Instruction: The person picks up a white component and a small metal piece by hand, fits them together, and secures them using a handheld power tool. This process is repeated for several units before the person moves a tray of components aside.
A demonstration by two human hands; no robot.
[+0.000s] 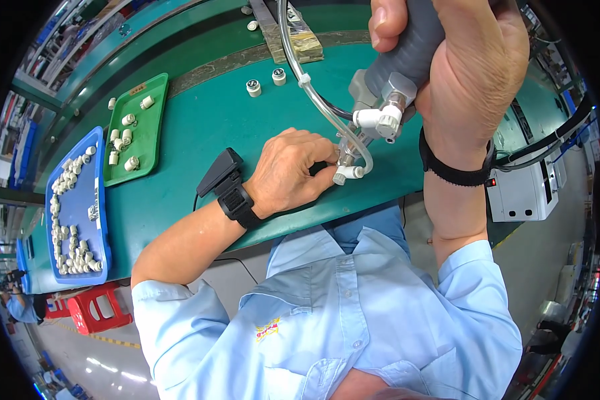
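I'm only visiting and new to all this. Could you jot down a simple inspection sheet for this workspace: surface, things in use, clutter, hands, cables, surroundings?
Surface: green table, smooth.
Job's things: grey tool; many small white pieces in a blue tray, fewer in a green tray.
Clutter: two dark-topped white pieces standing loose on the table.
Left hand: fingertips at the tool's lower end; firmness of grip can't be told.
Right hand: wrapped around the tool.
Cables: clear tube curving to the tool's lower end; black cable at right.
Surroundings: red stool at left, white machine at right.
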